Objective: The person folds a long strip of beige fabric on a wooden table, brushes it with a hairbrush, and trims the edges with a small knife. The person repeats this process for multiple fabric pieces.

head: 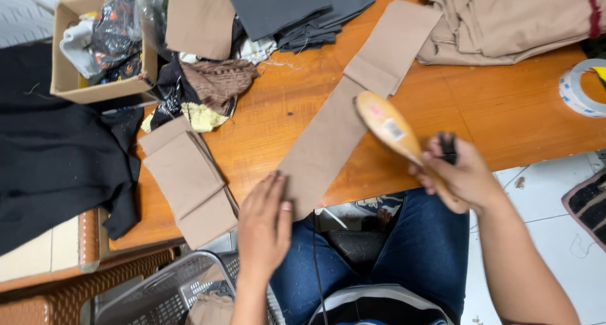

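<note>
Basket: nearest you, at 7 o'clock below the worktop edge, a grey mesh basket [165, 293] holds a folded tan piece; the rest of its inside is out of view.
Left hand: your left hand [264, 227] lies flat, fingers straight and released, pressing the near end of the long tan fabric strip [344, 120] at the worktop [505, 110] edge.
Right hand: at 4 o'clock, your right hand [461, 177] is clenched round the handle of a wooden-backed tool [388, 126], probably a small iron, tipped up above the strip and not touching it.
Step in hand: by my judgement, you have the strip pinned flat and the tool is lifted between passes.
Next move: it calls for setting the tool's face flat on the strip beyond your left fingers, keeping them out of its path.
Folded pieces: at 9 o'clock, a stack of folded tan pieces [189, 183] overhangs the worktop edge.
Box: far at 11 o'clock, an open cardboard box [66, 79] holds crumpled plastic bags and light cloth.
Far cloth: at 12 o'clock grey fabric [290, 9]; at 1 o'clock a folded tan pile [511, 19].
</note>
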